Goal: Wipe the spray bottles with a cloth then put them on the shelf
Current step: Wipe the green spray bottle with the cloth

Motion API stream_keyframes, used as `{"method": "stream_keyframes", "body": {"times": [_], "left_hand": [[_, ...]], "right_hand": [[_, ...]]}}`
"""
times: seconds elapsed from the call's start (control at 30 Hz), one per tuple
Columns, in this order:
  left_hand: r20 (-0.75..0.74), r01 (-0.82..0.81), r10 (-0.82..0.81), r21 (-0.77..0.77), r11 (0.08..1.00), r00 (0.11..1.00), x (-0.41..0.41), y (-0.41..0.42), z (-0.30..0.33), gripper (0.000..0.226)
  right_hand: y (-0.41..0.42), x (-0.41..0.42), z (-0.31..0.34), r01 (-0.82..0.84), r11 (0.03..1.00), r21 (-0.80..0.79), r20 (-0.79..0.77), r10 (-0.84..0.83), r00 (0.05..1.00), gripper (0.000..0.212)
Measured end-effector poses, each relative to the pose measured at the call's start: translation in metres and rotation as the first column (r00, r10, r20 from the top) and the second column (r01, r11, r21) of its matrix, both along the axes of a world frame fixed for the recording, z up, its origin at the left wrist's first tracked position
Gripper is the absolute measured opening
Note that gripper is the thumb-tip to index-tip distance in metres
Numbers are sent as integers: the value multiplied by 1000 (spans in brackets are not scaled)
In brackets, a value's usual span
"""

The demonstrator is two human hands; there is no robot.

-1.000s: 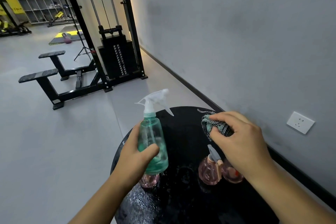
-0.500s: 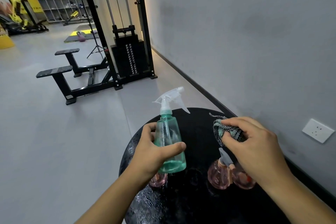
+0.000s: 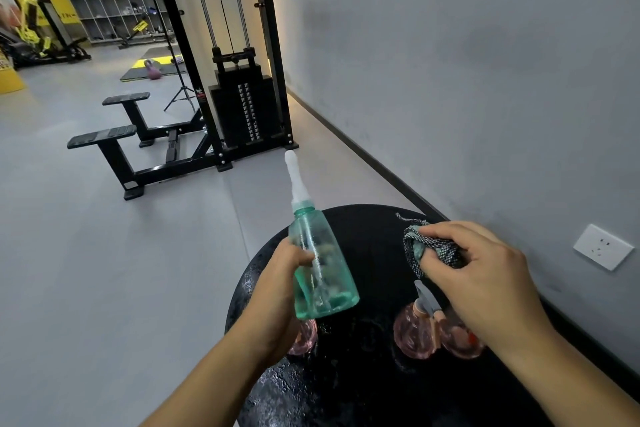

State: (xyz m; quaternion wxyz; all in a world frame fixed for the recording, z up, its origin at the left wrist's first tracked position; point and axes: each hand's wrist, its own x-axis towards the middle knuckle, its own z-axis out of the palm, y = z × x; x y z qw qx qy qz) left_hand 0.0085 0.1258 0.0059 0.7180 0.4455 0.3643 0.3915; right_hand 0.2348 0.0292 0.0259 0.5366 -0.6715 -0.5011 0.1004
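since the frame half a second ago the green spray bottle (image 3: 320,263) has turned in the left hand (image 3: 277,291): its white trigger head (image 3: 296,180), which then showed its nozzle and lever side-on, now points away as 1 narrow strip, and the bottle leans a little with its base toward the right; the thumb that lay across the front of the bottle now shows only at its left edge. the right hand (image 3: 485,281) and the cloth (image 3: 427,246) sit much where they were. the left hand's grip is curled round the lower body of the green bottle, holding it up above the round black table (image 3: 367,229), clear of the surface. the right hand's grip is pinched together on the bunched checkered cloth, thumb and fingers pressing it, just to the right of the green bottle and apart from it. counted: 1 green spray bottle, 1 cloth, and 3 pink spray bottles on the table, 1 (image 3: 304,336) partly hidden behind the left hand and 2 (image 3: 415,333) (image 3: 460,340) touching side by side beneath the right hand. the table top looks wet and shiny near its front. behind stand a black cable weight machine (image 3: 242,107), a purple kettlebell (image 3: 152,70) on a mat, and a white wall socket (image 3: 603,247) on the grey wall.
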Motion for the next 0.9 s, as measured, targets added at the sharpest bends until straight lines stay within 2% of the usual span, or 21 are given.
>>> {"method": "stream_keyframes", "body": {"times": [0.2, 0.4, 0.5, 0.6, 0.8, 0.9], "left_hand": [[-81, 0, 4, 50, 999, 997, -3, 0, 0, 75], [-94, 78, -65, 143, 987, 993, -3, -2, 2, 52], [-99, 87, -71, 168, 982, 993, -3, -4, 4, 56], [-91, 101, -88, 152, 983, 992, -2, -5, 4, 66], [-53, 89, -87, 40, 995, 995, 3, -7, 5, 34], [-78, 98, -97, 4, 995, 992, 1, -6, 3, 48]], "right_hand": [[1, 0, -1, 3, 1000, -8, 26, -3, 1000, 30], [1, 0, -1, -4, 1000, -6, 15, 4, 1000, 30], [0, -1, -1, -2, 1000, -5, 15, 2, 1000, 31], [0, -2, 0, -12, 1000, -4, 3, 12, 1000, 31], [-1, -3, 1, -24, 1000, 6, -11, 25, 1000, 34], [-2, -1, 2, -25, 1000, 7, -27, 25, 999, 34]]}}
